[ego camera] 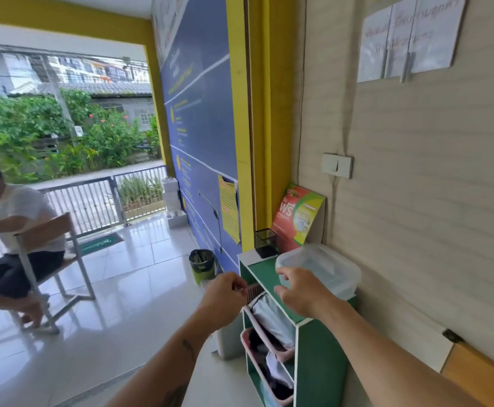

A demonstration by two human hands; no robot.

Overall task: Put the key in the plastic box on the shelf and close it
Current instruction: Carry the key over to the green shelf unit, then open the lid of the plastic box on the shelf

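A clear plastic box (pixel 328 267) with its lid on sits on top of a green shelf unit (pixel 261 277) against the wall. My right hand (pixel 301 290) hovers at the box's near left corner, fingers spread and curled, holding nothing that I can see. My left hand (pixel 225 295) is just left of the shelf with its fingers pinched together; a small thin object, apparently the key (pixel 241 287), shows at the fingertips but is blurred.
Pink baskets (pixel 269 345) fill the shelf's lower compartments. A small dark clear container (pixel 266 242) and a red-green leaflet (pixel 297 218) stand behind the box. A green bin (pixel 201 264) stands on the tiled floor. A person sits on a chair (pixel 48 268) at the left.
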